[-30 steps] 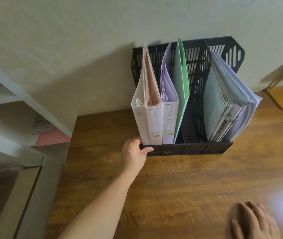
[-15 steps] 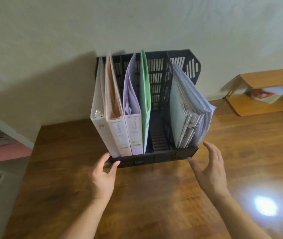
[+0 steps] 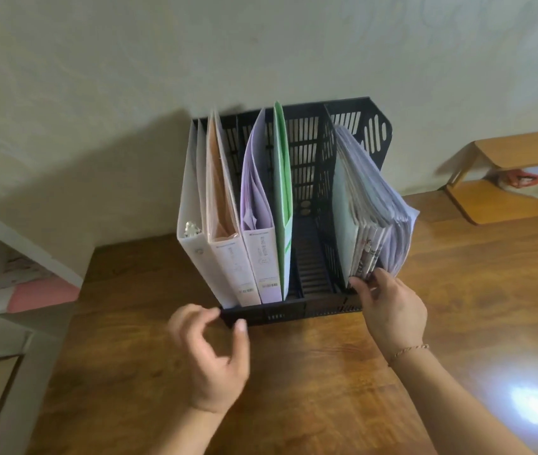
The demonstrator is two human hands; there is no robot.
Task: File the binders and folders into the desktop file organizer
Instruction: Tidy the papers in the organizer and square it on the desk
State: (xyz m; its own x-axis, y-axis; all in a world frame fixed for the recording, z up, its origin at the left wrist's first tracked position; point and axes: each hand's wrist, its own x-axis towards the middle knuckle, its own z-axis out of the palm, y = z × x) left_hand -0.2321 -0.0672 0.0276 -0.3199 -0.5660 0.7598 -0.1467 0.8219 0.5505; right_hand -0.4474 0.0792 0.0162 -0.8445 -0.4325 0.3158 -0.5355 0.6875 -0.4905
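Now my right hand is pinching the lower edges of the stacked folders in the black file organizer. My left hand is hovering loosely curled, grasping nothing, at the organizer's front-left corner.

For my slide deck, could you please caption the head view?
Right hand touching folders in a black file organizer; left hand at its front corner.

The file organizer stands on the desk, its back against the wall at 12 o'clock. Three binders and a folder stand in its compartments toward 9 o'clock; a stack of folders fills the 3 o'clock compartment. One slot lies between. A shelf sits at 2 o'clock.
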